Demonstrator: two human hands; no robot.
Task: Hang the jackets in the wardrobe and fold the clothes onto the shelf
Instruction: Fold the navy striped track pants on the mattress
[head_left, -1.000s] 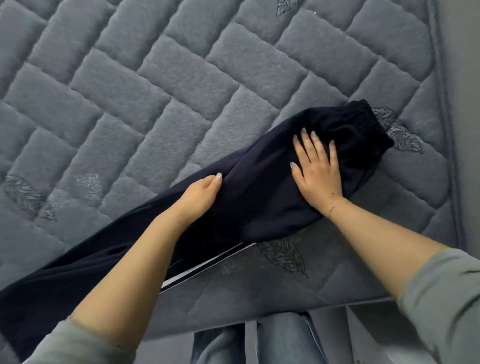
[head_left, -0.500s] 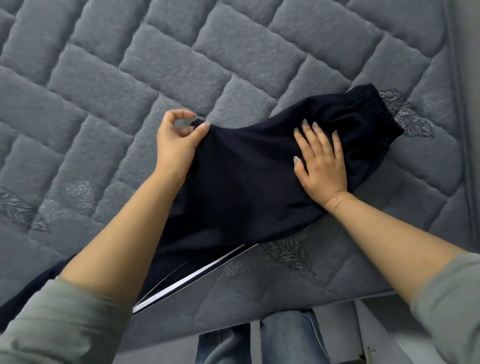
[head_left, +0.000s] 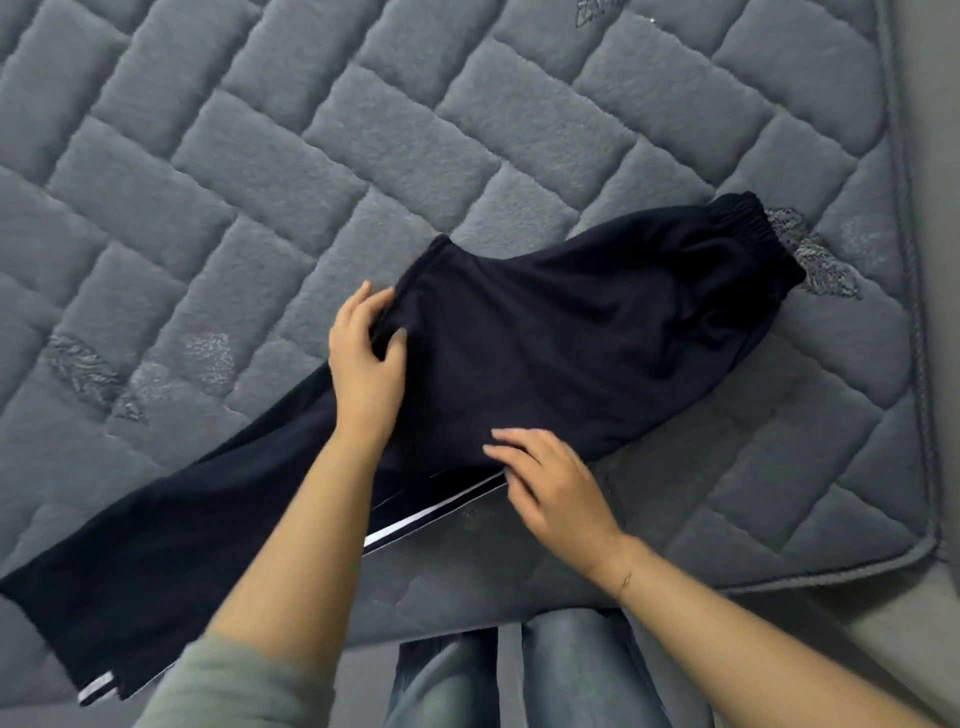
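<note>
On the grey quilted mattress (head_left: 311, 156): dark track trousers (head_left: 571, 338), side stripe, waistband far right, legs trailing near left. Left hand (head_left: 366, 364) pinches the folded seat edge; right hand (head_left: 550, 483) lies flat, fingers relaxed, on the near hem. Advice: smooth creases outward, align edges squarely before folding legs over

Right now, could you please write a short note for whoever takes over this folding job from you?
Left hand: pinching the folded edge of the dark trousers.
Right hand: fingers flat on the near edge, beside the white side stripe.
Trousers lie across the grey quilted mattress, waistband at far right, legs trailing left.
Done: one fold near the seat.
Left: fold the legs up, then shelve. No jackets, wardrobe or shelf in view.
</note>
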